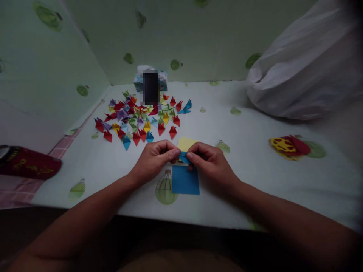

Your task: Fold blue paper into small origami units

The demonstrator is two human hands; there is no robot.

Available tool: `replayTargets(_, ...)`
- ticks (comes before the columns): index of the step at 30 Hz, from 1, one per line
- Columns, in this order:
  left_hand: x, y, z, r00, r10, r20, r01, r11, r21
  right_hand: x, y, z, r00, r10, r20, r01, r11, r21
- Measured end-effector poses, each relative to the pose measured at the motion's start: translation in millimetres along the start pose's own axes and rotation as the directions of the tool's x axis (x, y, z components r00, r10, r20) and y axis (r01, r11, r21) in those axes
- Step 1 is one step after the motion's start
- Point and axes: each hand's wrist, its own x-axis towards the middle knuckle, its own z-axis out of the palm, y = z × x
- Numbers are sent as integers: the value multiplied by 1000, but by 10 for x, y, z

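Between my two hands is a small folded piece of blue paper (183, 157). My left hand (157, 155) pinches its left end with thumb and fingers. On the other end, my right hand (209, 160) has a closed pinch as well; the fingers hide much of the folds. Just below, a flat blue paper square (185, 181) lies on the table. Behind the hands a yellow paper sheet (187, 144) shows in part. Farther back to the left spreads a group of several small folded paper birds (136, 138) in red, blue, yellow, green and purple.
A tissue box (163, 81) stands at the back, with a dark, blurred-out upright object (150, 88) before it. At left lies a red can (31, 162). A large white plastic bag (289, 75) fills the back right, with a red and yellow cut-out item (289, 146) nearer.
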Motion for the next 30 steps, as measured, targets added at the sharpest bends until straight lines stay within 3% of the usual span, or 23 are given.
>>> replayTargets(10, 38, -68, -42, 1000, 0, 14, 1, 997, -73, 17, 4, -10, 995, 100, 8, -100, 987, 130)
replayTargets(17, 13, 10, -5, 999, 35, -23, -33, 997, 76, 4, 1, 0, 997, 75, 8, -76, 995, 71)
replayTargets(25, 29, -47, -32, 998, -46, 34, 49, 994, -95, 16, -23, -1, 990, 142, 26, -144, 982, 122)
replayTargets(30, 36, -38, -16, 992, -101, 80, 106, 993, -57, 17, -9, 0, 992, 118, 49, -121, 992, 45)
